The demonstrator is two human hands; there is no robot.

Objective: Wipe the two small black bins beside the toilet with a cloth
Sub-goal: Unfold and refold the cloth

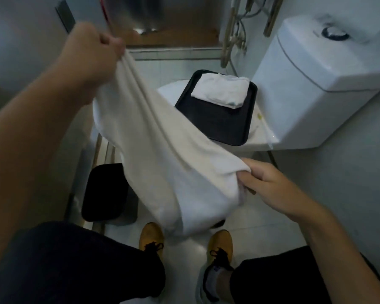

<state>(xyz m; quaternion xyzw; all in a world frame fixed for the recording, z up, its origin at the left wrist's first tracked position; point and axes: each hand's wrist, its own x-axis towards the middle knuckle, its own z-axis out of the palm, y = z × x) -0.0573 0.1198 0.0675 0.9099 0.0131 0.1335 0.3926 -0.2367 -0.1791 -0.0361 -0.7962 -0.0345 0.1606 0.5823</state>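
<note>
White toilet (pixel 312 84), pale tiled floor (pixel 349 172), dim light

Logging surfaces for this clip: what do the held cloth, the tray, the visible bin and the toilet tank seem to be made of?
Cloth: soft white woven fabric, probably cotton; it drapes and bunches in folds.
Tray: likely matte black plastic, with a moulded raised rim.
Bin: black, looks like plastic; too dark to tell the finish.
Tank: glossy white, probably ceramic; smooth with soft highlights.
</note>
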